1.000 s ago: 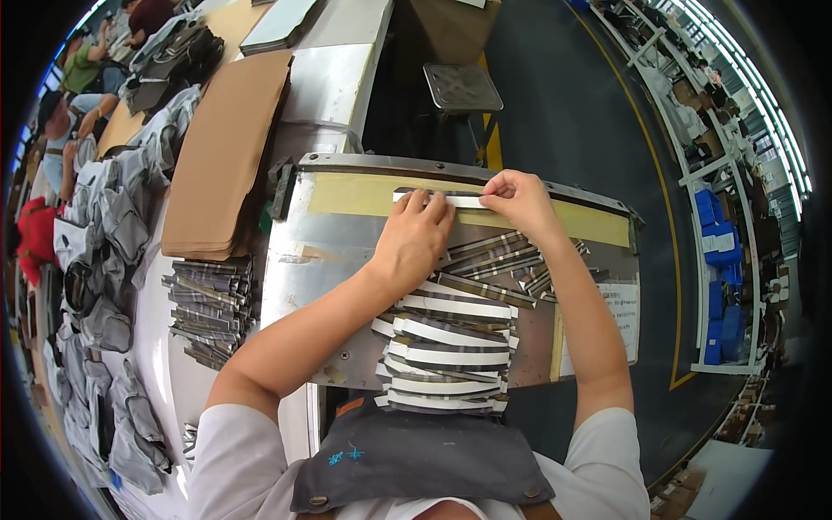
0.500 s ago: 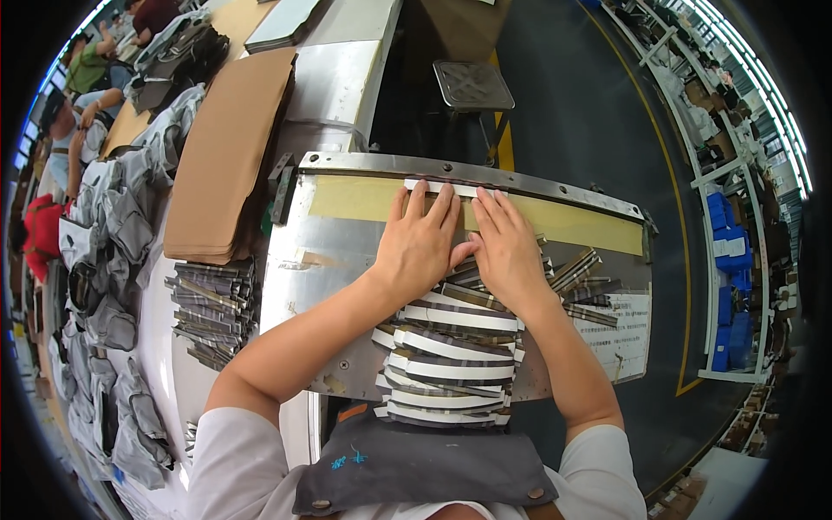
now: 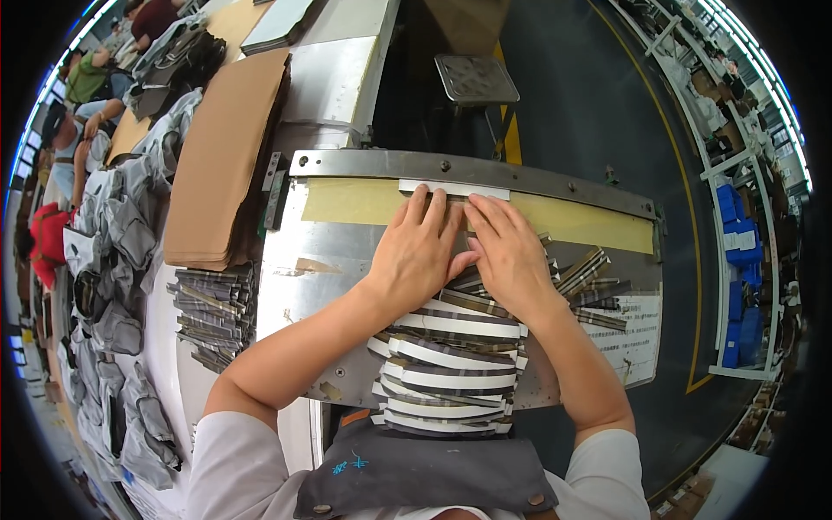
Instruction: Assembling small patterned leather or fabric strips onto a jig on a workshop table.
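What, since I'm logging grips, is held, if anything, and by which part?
Nothing is gripped: left hand and right hand rest flat fingers at the near edge of the white strip.

Strip [image 3: 459,189] along bar [image 3: 485,170], cardboard stack [image 3: 225,156] left, shelves [image 3: 731,165] far right

Dark yellow-lined floor [image 3: 576,130], metal stool [image 3: 477,80], white shelving [image 3: 745,373], bright strip lights [image 3: 768,68] at right

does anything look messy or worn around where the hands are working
Two things: the dark strips beside the right hand lie crossed at uneven angles, and a ragged brownish patch mars the metal worktop left of the left hand.
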A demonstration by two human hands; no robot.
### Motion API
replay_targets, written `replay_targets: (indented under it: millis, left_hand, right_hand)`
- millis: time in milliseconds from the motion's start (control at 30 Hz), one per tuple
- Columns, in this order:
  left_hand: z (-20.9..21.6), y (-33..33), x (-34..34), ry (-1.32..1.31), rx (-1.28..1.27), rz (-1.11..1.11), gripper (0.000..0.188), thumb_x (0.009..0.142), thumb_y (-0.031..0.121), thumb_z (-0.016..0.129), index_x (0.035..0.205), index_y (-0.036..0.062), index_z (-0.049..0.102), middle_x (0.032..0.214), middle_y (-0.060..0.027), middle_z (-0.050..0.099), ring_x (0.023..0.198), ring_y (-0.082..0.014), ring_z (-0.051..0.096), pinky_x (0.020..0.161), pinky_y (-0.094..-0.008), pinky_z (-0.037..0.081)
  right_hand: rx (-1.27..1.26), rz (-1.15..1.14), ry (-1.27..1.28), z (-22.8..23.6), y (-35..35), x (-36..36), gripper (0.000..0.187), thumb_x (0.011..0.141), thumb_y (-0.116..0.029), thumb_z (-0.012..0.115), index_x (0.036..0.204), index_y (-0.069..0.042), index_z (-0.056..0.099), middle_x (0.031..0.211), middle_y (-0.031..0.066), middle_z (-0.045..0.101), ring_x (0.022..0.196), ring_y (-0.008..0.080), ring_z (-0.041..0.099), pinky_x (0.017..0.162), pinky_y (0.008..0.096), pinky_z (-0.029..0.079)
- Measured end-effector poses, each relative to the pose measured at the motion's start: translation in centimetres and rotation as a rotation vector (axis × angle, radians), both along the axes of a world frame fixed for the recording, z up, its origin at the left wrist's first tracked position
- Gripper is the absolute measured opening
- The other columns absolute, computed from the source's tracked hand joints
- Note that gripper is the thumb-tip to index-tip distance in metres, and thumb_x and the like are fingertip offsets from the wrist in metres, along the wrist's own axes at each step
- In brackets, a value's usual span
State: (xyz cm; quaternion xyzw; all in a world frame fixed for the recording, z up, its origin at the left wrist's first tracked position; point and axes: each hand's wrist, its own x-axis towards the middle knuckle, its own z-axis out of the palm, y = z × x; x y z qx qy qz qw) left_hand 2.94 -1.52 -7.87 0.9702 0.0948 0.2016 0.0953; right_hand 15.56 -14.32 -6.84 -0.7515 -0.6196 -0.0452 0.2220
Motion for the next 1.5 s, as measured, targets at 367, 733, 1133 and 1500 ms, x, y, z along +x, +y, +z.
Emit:
replay_targets:
  millis: [367,733,1133,1500]
  left_hand:
    - [0.1,-0.2,-0.3,0.01,0.111,-0.015,0.06,0.091,0.041,0.062,0.125,-0.0081,0.055,0.128,-0.026,0.055,0.124,-0.038,0.05,0.104,-0.044,0.041]
    - [1.1,0.2,-0.5,0.028,-0.078,-0.092,0.038,0.087,0.027,0.068,0.116,0.0032,0.063,0.111,-0.0179,0.055,0.104,-0.0348,0.055,0.092,-0.0422,0.046]
    - [-0.1,1.6,0.0,-0.009,0.035,-0.065,0.038,0.084,0.016,0.066,0.117,-0.0029,0.061,0.117,-0.0191,0.06,0.116,-0.0353,0.054,0.1,-0.0418,0.044]
    - [0.3,1.3,0.0,-0.042,0.114,-0.059,0.046,0.09,0.027,0.064,0.122,-0.0051,0.057,0.127,-0.0213,0.06,0.117,-0.0337,0.055,0.102,-0.0431,0.042]
  right_hand:
    - [0.003,-0.026,0.017,0.1,-0.2,-0.4,0.04,0.084,-0.004,0.063,0.123,0.004,0.058,0.128,0.0159,0.053,0.123,0.0333,0.051,0.103,0.0426,0.043]
    - [0.0,-0.035,0.075,1.0,-0.8,0.1,0.045,0.077,0.0,0.062,0.122,0.001,0.059,0.123,0.0133,0.058,0.116,0.0304,0.054,0.102,0.0427,0.04]
    - [-0.041,-0.024,-0.04,0.0,-0.6,-0.6,0.043,0.088,-0.006,0.058,0.13,0.002,0.055,0.14,0.0132,0.052,0.129,0.0309,0.047,0.109,0.0446,0.036]
    - [-0.028,0.017,-0.057,-0.1,-0.4,-0.1,0.042,0.089,-0.009,0.059,0.13,0.003,0.055,0.139,0.0131,0.053,0.129,0.0306,0.047,0.108,0.0437,0.037]
